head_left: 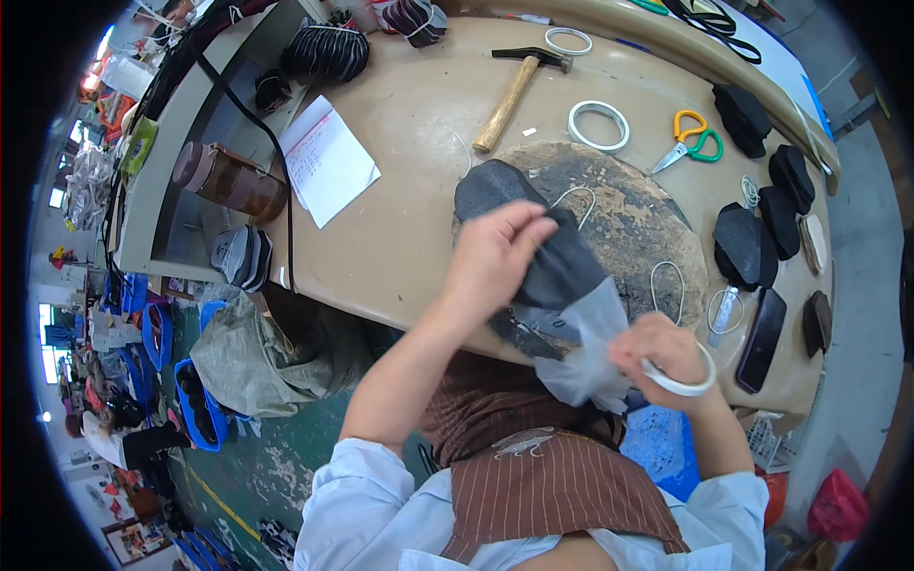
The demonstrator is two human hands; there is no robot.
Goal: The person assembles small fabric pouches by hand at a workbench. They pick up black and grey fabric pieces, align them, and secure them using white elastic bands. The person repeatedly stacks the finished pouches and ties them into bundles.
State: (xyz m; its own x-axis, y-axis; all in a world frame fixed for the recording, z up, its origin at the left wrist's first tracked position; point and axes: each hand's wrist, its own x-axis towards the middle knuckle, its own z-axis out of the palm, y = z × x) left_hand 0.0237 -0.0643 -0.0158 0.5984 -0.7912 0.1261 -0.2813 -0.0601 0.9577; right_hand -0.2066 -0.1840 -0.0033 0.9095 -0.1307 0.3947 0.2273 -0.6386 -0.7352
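A dark grey, elongated piece of material lies slanting over a round, worn block, its near end covered by a translucent plastic bag. Over the dark piece my left hand is closed, thumb and fingertips pinched together. What sits between those fingertips, if anything, is hidden; a thin pale cord loop shows just beside them. My right hand is closed on the gathered end of the plastic bag. A white roll of tape hangs about that same hand, near the wrist.
Beyond the block lie a hammer, another tape roll and scissors. Several dark pieces and a phone line the right edge. Written paper and a bottle are leftward.
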